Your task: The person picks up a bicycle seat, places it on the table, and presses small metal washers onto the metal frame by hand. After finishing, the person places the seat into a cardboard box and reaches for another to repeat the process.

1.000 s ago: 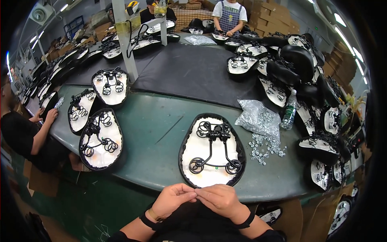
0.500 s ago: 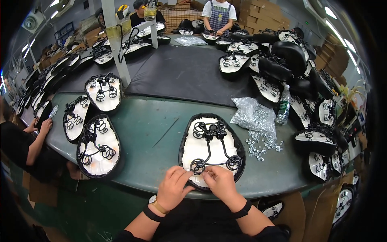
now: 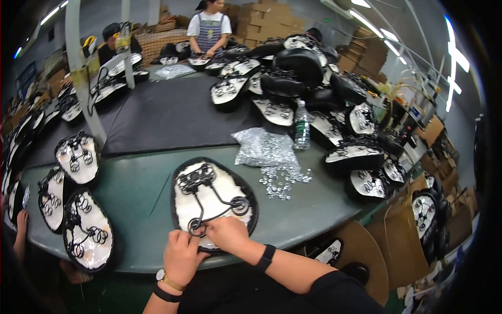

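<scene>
The rounded seat with a black rim and white underside (image 3: 213, 205) lies underside up at the near edge of the green-topped table (image 3: 141, 183). A black metal wire frame (image 3: 197, 178) is mounted on it, with one coiled black spring (image 3: 195, 225) at the near left and a second coiled spring (image 3: 240, 205) to its right. The left hand (image 3: 181, 257) is at the near-left rim, fingers bent beside the near-left spring. The right hand (image 3: 228, 233) reaches over the underside, fingertips at the same spring. Both fingertip areas are partly hidden; whether either grip is closed on a part cannot be told. Beyond the seat, to the right, a clear plastic bag of small metal nuts (image 3: 261, 149) lies beside loose silver nuts (image 3: 277, 183) and an upright clear bottle with a green label (image 3: 302, 128).
</scene>
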The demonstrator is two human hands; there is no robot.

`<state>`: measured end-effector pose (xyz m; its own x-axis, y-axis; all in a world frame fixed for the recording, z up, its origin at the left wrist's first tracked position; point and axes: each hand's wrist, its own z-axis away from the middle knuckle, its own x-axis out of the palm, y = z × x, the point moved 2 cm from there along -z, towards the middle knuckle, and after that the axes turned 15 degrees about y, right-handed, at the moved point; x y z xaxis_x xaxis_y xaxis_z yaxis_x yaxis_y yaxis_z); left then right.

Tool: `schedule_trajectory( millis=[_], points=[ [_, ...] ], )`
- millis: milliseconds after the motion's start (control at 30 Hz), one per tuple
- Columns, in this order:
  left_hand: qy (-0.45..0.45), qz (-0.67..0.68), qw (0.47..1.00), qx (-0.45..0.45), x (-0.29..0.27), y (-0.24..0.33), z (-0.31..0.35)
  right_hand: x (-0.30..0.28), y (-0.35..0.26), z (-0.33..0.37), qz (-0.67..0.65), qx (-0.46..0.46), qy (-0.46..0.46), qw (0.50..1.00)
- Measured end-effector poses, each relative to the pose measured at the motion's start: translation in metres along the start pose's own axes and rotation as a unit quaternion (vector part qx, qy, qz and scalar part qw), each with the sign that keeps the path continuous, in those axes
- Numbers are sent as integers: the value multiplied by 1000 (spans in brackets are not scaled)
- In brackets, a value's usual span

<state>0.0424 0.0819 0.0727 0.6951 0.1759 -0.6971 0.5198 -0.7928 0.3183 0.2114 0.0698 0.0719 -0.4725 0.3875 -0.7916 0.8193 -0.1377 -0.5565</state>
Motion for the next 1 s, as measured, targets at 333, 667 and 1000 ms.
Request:
schedule_trajectory(
  millis=[333,667,1000],
  points=[
    [-44,-63,996,41,3,3,-1,-1,9,0,-85,37,-72,993],
    [-106,-135,981,85,-6,19,-17,-11,33,5,-247,44,-100,963],
    [-90,-122,985,82,-12,23,-25,13,27,25,-114,-210,43,970]
  ],
)
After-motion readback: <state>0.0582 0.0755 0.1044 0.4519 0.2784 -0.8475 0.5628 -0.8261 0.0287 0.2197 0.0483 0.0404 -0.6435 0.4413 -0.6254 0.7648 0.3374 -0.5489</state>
